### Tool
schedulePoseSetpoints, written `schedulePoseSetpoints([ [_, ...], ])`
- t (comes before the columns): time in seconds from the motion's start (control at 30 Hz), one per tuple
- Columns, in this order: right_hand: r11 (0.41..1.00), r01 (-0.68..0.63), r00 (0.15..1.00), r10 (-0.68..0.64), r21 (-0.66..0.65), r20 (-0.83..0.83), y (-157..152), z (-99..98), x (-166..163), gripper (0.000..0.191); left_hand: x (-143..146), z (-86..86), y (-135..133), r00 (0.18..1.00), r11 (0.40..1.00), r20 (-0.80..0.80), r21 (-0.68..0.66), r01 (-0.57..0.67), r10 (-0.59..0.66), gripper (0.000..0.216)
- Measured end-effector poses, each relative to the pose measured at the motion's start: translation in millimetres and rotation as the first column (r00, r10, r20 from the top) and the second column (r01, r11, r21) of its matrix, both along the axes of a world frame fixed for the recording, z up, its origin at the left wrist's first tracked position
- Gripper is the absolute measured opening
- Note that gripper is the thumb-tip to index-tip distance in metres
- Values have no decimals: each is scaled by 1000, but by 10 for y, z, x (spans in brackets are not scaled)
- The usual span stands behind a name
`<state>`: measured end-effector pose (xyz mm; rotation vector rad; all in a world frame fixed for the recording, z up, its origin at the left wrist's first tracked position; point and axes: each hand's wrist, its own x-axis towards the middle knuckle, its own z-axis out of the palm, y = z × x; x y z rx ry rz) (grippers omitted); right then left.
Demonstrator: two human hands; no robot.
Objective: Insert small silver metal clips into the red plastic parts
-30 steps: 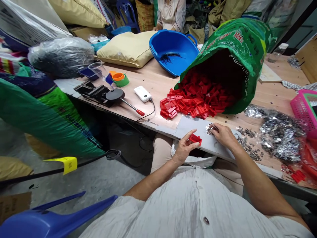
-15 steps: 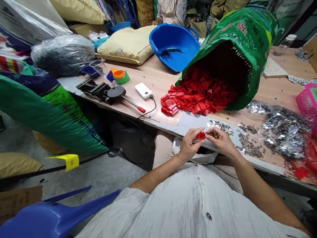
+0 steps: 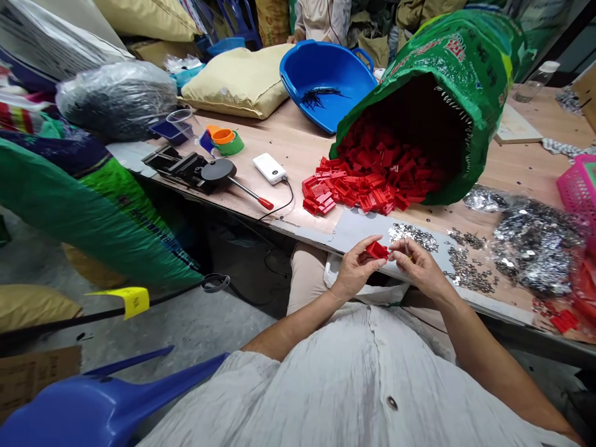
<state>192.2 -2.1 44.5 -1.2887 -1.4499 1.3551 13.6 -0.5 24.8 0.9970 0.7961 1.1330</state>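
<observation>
Between the fingers and thumb of my left hand point(image 3: 354, 268) is a small red plastic part point(image 3: 377, 250), hollow and box-shaped. My right hand point(image 3: 413, 264) is pinched close against the part's right end. What the right fingertips hold is too small to make out. Just beyond my hands, small silvery metal pieces point(image 3: 413, 236) lie in a heap on a grey sheet point(image 3: 356, 231). A large pile of similar red parts point(image 3: 367, 180) spills from the mouth of a green woven sack point(image 3: 484, 99).
On the left of the table are a black clamp-like device with a red-tipped lever point(image 3: 218, 172) and a white power bank point(image 3: 270, 169). A blue basin point(image 3: 328, 68) stands behind. Bagged metal pieces point(image 3: 535, 248) and a pink basket point(image 3: 577, 186) are at right. A blue chair point(image 3: 93, 403) is lower left.
The red part has turned in my left fingers, so its hollow side shows more. My right fingertips have shifted slightly at its end.
</observation>
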Motion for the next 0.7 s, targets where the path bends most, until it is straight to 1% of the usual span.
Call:
schedulePoseSetpoints([
  [0.13, 1000, 19, 999, -19, 6, 37, -60, 66, 17, 29, -2, 24, 4, 996, 996, 85, -84, 23, -15, 63],
  [0.23, 1000, 27, 999, -28, 1, 34, -82, 105, -8, 30, 19, 17, -14, 991, 994, 125, -94, 51, -39, 62],
  [0.33, 999, 27, 999, -27, -26, -20, -80, 125, -33, 33, 59, 5, -49, 989, 995, 125, -50, 82, -75, 56],
  [0.47, 993, 5, 994, -18, -121, -110, -70, 96, -39, 40, 99, -23, -89, 995, 999, 96, 39, 38, -41, 43],
  [0.53, 990, -6, 994, -11, -142, -113, -72, 60, -39, 42, 100, -43, -95, 996, 998, 75, 53, 34, -38, 41],
  [0.63, 993, -5, 998, -3, -115, -69, -84, 7, -44, 44, 87, -84, -86, 998, 998, 36, 50, 47, -49, 41],
  [0.7, 994, -19, 998, 13, -108, -56, -101, -18, -41, 41, 71, -117, -66, 998, 997, 20, 55, 51, -52, 42],
])
